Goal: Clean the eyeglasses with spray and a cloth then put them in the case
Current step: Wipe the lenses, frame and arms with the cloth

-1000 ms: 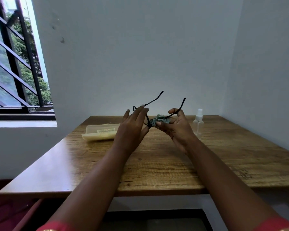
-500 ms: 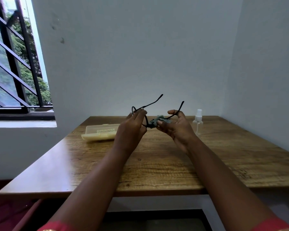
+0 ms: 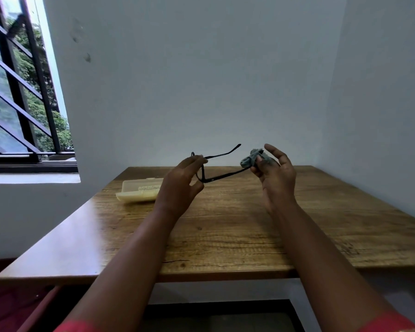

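Eyeglasses [image 3: 222, 174] now hang above the table [image 3: 249, 226] in the left hand's [image 3: 181, 180] pinch alone, while the right hand [image 3: 274, 174] has drawn away, gripping the bunched cloth [image 3: 250, 159], so wiping seems finished and casing next.

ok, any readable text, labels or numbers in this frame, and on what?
Nothing can be read.
Eyeglass case: a few lines of print on its lid, too small and blurred to read.
Eyeglasses: a small pale mark on the nearer temple arm, too small to read.
Cloth, table, walls: no text visible.
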